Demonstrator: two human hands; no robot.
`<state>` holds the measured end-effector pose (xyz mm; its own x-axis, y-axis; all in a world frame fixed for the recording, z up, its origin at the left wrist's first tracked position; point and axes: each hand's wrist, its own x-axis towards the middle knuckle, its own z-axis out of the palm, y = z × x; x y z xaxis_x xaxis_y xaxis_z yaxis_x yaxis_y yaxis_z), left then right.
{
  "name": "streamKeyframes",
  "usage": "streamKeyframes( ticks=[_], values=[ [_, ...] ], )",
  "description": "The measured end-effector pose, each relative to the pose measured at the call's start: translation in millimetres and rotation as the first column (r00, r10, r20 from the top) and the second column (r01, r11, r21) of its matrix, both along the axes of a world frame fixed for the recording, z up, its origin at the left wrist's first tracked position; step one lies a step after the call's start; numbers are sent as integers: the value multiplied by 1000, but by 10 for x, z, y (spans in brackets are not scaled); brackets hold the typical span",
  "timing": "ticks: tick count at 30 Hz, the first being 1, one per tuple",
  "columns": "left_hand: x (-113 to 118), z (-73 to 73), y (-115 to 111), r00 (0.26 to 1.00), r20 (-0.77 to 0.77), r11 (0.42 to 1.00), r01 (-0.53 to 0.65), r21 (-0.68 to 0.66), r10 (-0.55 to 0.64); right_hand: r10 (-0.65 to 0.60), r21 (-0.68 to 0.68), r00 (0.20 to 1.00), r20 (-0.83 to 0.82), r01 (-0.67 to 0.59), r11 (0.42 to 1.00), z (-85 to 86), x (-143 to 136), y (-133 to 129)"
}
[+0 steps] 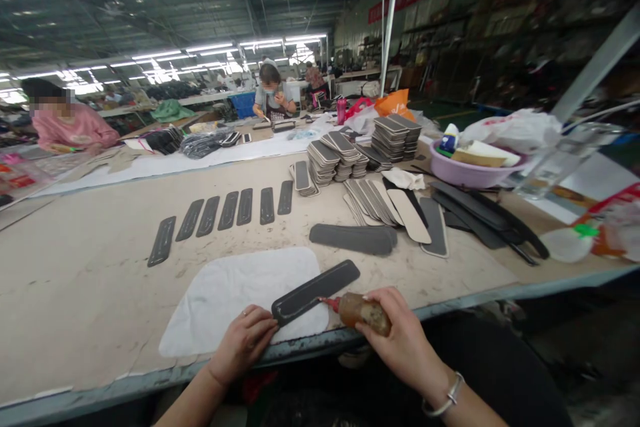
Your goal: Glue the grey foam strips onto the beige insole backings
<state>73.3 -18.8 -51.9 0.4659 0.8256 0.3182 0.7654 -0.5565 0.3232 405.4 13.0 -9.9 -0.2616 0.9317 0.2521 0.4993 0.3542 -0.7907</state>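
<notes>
A long dark grey strip with rounded corners (316,289) lies slantwise over a white cloth (215,303) near the table's front edge. My left hand (249,337) has its fingers closed on the strip's near left end. In my right hand (395,327) is a brown glue bottle (364,312), tilted so that its red nozzle (329,303) meets the strip's surface. A thin shiny line of glue runs along the strip's edge from the left end. Further back, several similar dark strips (227,210) stand in a row, each with a shiny line on it.
Stacked grey pieces (340,153) fill the back middle, with fanned pale-edged ones (373,202) in front. Dark strips (353,238) lie overlapped nearer me. To the right are a purple basin (470,170) and a clear bottle (553,167). Two co-workers (73,121) (273,97) sit across the tables.
</notes>
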Motion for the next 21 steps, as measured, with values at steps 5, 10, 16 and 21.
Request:
streamKeyframes(
  ticks=[5, 10, 16, 21],
  values=[
    [-4, 5, 16, 1000, 6, 1000, 19, 9, -19, -173, 109, 983, 56, 167, 980, -66, 286, 136],
    [13, 23, 28, 1000, 8, 999, 26, 19, -26, -248, 159, 968, 43, 238, 958, -63, 368, 211],
    [22, 35, 33, 1000, 3, 1000, 26, 13, -26, -30, 87, 993, -117, 40, 995, 6, -32, 71],
    [-3, -11, 39, 1000, 1, 1000, 14, 14, -14, 71, 24, 990, -121, -69, 997, 36, -300, -12]
  ],
)
